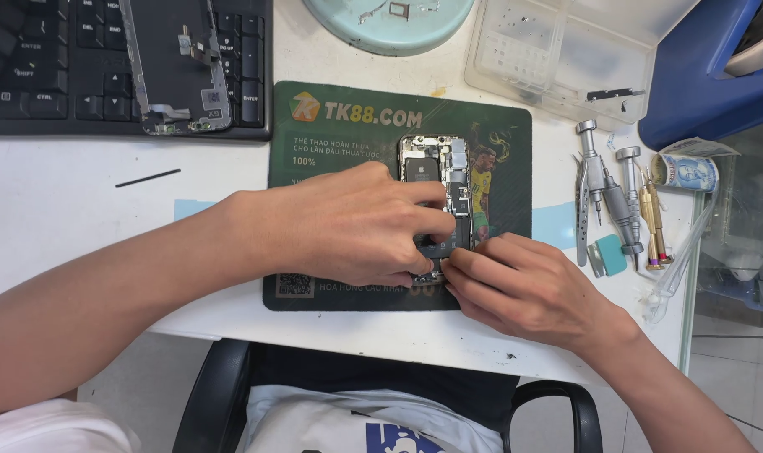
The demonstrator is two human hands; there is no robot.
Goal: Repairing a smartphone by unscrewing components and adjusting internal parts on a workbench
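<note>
Head view, phone: an opened phone with its back off is laid upright on a dark green mat, its inner boards and battery exposed.
Left hand: the left hand is laid over the phone's lower half, fingers curled and pressed on its body to steady it.
Right hand: the right hand is pinched at the phone's bottom edge; whether something small is gripped cannot be told.
Step in hand: judged to be work on a part at the lower end.
Next move: fine, steady fingertip control is called for, with the phone kept pinned.
Nearby: screwdrivers lie right of the mat; a detached phone frame rests on a keyboard.
</note>
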